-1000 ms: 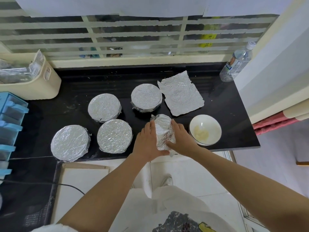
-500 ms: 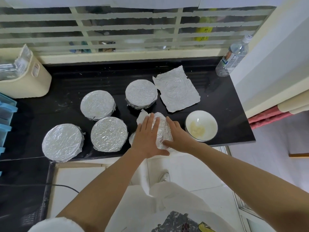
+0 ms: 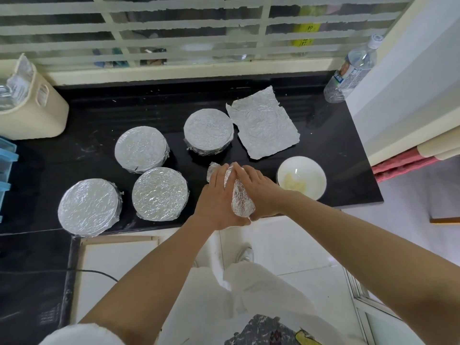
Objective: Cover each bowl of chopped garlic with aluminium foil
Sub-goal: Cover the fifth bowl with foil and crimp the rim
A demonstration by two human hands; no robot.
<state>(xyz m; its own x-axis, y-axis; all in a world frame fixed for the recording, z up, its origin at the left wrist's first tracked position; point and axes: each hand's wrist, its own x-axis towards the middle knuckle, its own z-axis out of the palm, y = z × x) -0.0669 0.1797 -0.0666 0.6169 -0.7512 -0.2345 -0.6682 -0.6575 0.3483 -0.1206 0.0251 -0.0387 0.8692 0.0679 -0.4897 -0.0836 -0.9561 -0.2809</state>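
Note:
Near the counter's front edge stands a bowl under a foil sheet. My left hand and my right hand press flat against its two sides, so only a strip of foil shows between them. Just to the right, an uncovered white bowl holds chopped garlic. Several foil-covered bowls stand to the left: one far, one mid-left, one near, one at the front left. A loose crumpled foil sheet lies flat behind the open bowl.
A clear water bottle stands at the black counter's back right corner. A cream container sits at the back left, blue plastic trays at the left edge. A barred window runs behind; a white wall closes the right.
Both hands have closed in over the foil on the bowl, pressing it down its sides; less foil shows between them than before. The camera has tilted slightly.

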